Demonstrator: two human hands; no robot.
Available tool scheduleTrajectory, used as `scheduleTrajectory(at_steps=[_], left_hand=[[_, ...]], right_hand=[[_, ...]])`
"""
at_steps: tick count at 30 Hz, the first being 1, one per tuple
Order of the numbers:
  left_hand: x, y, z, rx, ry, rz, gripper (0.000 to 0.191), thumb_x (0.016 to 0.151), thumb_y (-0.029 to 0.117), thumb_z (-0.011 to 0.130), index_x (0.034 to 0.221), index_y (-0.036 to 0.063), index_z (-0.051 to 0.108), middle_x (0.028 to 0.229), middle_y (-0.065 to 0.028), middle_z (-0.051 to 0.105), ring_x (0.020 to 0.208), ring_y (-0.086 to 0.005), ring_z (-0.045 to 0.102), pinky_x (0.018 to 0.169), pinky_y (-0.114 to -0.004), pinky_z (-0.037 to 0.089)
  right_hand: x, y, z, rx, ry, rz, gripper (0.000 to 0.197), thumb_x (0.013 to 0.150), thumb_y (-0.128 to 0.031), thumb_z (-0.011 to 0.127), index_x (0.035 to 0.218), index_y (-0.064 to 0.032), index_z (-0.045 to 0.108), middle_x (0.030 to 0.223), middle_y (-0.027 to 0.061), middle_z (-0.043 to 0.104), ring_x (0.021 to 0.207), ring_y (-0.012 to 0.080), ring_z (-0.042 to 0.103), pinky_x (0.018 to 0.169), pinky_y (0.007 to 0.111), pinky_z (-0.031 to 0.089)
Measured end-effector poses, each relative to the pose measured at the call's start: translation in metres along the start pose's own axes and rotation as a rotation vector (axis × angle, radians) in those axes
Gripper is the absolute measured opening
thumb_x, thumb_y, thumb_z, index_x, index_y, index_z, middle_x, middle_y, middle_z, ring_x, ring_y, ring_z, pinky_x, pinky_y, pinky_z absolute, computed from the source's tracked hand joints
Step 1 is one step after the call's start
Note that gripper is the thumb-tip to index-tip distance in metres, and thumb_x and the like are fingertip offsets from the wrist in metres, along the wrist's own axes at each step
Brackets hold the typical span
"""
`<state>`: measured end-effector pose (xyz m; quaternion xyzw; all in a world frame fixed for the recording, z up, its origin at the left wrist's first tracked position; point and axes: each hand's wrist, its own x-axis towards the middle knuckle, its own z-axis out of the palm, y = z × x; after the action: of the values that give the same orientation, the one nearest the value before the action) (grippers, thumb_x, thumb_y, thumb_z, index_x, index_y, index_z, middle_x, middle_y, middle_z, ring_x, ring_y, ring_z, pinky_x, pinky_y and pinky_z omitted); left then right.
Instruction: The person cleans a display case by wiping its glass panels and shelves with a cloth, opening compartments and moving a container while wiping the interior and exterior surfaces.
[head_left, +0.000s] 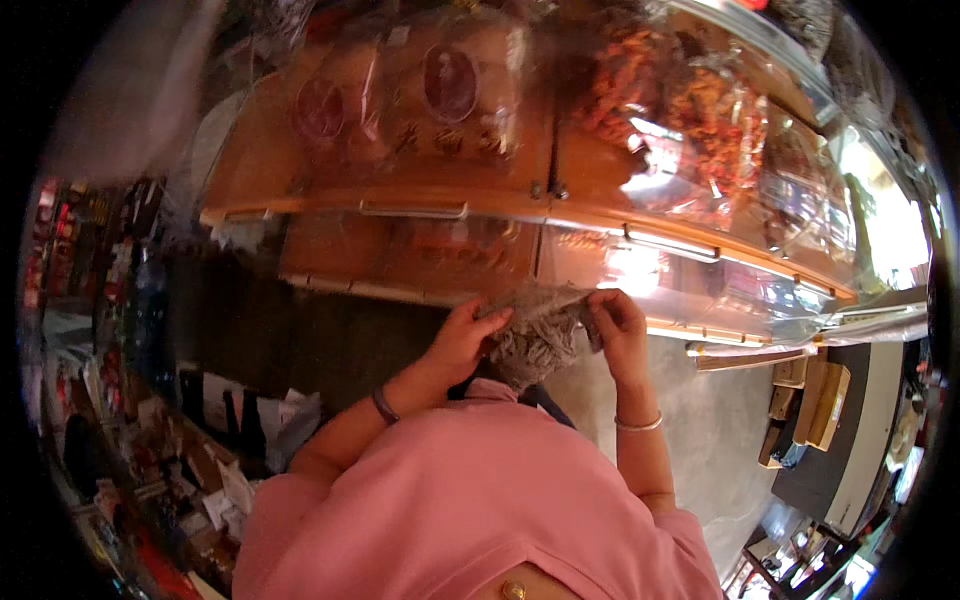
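A crumpled grey-brown cloth (541, 337) hangs bunched in front of my chest, its folds drooping below the hands. My left hand (469, 334) grips its left side, thumb on top. On the other side my right hand (621, 322) pinches the cloth's upper right edge between thumb and fingers. Just beyond the cloth stands a glass-fronted display cabinet (450, 184) of orange-brown wood. The cloth does not appear to touch the glass, though the gap is hard to judge.
Bags of orange-red dried goods (712, 135) sit behind the glass at right. Cardboard boxes (821, 405) lie by a dark counter (847, 442) on the right. Cluttered goods (195, 480) fill the left side. Grey concrete floor (697, 427) shows to my right.
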<state>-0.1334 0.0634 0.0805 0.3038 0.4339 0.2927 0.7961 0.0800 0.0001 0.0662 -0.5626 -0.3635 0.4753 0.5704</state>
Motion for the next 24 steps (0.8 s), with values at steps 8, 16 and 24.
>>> scheduleTrajectory(at_steps=[8,16,24], left_hand=[[-0.015,0.042,-0.037,0.194,-0.111,0.105,0.029,0.089,0.020,0.053,0.111,0.0013,0.050,0.097,-0.0045,0.057,0.087,-0.0122,0.057,0.070,-0.027,0.049],[0.019,0.086,-0.155,0.309,-0.410,0.084,0.021,0.089,0.015,0.049,0.107,0.0030,0.053,0.102,-0.0073,0.058,0.097,-0.0174,0.057,0.076,-0.029,0.048],[0.066,0.106,-0.185,-0.261,-0.294,0.048,0.012,0.086,0.013,0.053,0.096,0.0076,0.054,0.092,-0.0046,0.059,0.086,-0.0137,0.058,0.079,-0.029,0.045]], right_hand=[[-0.014,0.026,0.089,0.248,-0.142,-0.068,0.046,0.093,-0.028,0.039,0.131,-0.0018,0.034,0.129,0.0105,0.041,0.116,0.0198,0.042,0.092,0.033,0.038],[-0.037,0.065,0.183,0.838,0.265,0.299,0.045,0.080,-0.019,0.046,0.121,-0.0020,0.043,0.114,0.0139,0.054,0.105,0.0264,0.051,0.090,0.040,0.043],[-0.081,0.073,0.244,0.869,0.434,0.252,0.047,0.078,-0.024,0.046,0.120,-0.0022,0.046,0.117,0.0152,0.053,0.108,0.0306,0.050,0.094,0.043,0.039]])
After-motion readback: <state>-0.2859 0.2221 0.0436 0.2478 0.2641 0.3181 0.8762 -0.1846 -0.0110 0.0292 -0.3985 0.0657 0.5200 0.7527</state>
